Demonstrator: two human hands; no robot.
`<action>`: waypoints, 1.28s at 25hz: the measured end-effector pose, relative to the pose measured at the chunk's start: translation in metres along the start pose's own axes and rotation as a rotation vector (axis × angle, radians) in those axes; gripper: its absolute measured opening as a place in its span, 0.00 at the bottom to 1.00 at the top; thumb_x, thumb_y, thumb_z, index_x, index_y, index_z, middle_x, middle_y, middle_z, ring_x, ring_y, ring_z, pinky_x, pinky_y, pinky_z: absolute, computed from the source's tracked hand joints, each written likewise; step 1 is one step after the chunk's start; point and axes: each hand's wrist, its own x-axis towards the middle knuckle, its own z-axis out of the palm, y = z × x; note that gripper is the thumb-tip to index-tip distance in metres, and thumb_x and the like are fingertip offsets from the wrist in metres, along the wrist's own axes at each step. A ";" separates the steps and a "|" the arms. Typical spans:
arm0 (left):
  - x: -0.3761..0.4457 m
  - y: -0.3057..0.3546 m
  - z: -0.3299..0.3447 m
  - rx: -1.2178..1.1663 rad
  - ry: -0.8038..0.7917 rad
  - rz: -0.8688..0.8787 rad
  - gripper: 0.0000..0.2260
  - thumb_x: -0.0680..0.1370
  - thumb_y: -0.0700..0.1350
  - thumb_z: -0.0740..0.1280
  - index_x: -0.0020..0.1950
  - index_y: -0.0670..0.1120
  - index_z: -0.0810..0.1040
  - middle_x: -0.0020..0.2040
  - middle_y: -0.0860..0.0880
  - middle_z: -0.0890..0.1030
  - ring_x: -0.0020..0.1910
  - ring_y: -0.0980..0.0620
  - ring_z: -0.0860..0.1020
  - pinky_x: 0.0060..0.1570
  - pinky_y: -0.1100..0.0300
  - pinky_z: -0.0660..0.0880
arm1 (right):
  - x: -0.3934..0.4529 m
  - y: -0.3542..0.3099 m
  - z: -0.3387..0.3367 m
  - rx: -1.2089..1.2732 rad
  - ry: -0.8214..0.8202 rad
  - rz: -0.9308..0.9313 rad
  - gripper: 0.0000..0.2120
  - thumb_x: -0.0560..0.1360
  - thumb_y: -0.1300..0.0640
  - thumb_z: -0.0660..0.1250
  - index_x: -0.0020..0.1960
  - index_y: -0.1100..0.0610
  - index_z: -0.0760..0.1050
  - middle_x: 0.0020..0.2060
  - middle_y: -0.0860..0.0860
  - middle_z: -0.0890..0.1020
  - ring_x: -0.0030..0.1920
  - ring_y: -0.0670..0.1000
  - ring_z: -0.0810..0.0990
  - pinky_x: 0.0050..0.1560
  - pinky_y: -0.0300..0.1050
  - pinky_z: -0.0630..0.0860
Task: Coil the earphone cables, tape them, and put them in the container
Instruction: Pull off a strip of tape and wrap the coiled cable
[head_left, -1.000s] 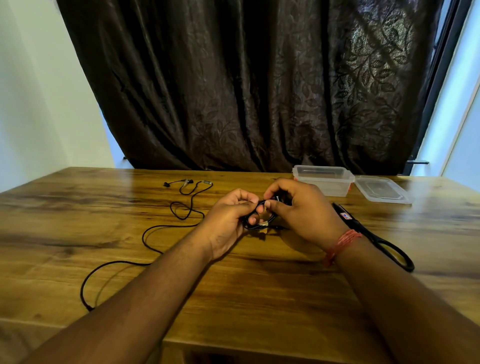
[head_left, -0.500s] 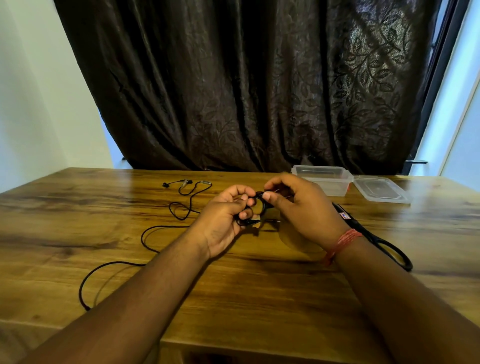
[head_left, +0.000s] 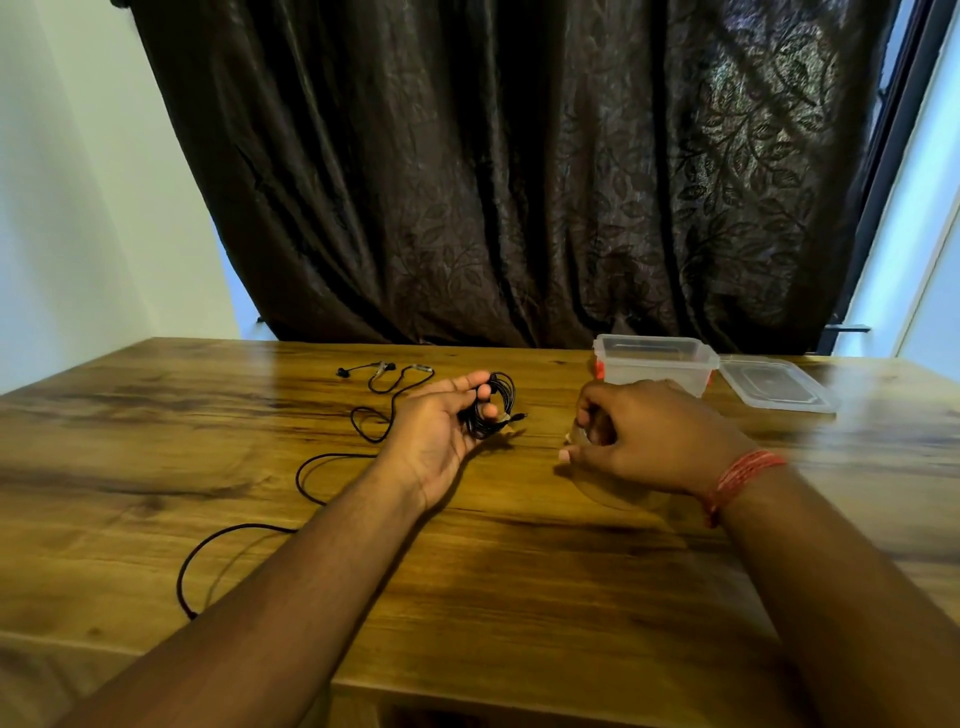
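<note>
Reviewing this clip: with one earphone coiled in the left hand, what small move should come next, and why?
Probably tape the coil. The left hand pinches the coiled earphone with no tape visible on it, while the right hand curls over something too blurred to identify. The container stands open behind; a second earphone lies uncoiled.

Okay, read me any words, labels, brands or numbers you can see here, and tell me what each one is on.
None can be read.
Container: clear plastic, red patches at its corners, no lettering visible.
Lid: no lettering visible.
Coiled cable held by the left hand: no markings visible.
</note>
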 end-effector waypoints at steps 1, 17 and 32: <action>-0.002 0.000 0.001 0.008 -0.035 -0.009 0.13 0.80 0.32 0.56 0.57 0.38 0.78 0.43 0.45 0.79 0.36 0.52 0.77 0.47 0.54 0.77 | 0.001 -0.003 0.002 0.042 0.098 -0.013 0.19 0.71 0.34 0.64 0.52 0.47 0.72 0.43 0.42 0.79 0.46 0.46 0.78 0.54 0.52 0.76; -0.016 -0.006 0.011 0.069 -0.409 -0.076 0.12 0.79 0.30 0.54 0.49 0.38 0.76 0.39 0.44 0.76 0.31 0.53 0.70 0.28 0.67 0.70 | 0.009 -0.013 0.012 0.795 0.138 0.017 0.07 0.79 0.58 0.66 0.50 0.49 0.81 0.44 0.48 0.83 0.47 0.47 0.81 0.51 0.44 0.78; -0.015 -0.007 0.011 0.080 -0.406 -0.100 0.07 0.81 0.36 0.59 0.53 0.41 0.76 0.39 0.47 0.77 0.30 0.56 0.71 0.29 0.66 0.70 | 0.006 -0.019 0.011 0.729 0.304 0.049 0.06 0.80 0.55 0.63 0.50 0.47 0.79 0.44 0.47 0.82 0.44 0.50 0.80 0.45 0.45 0.77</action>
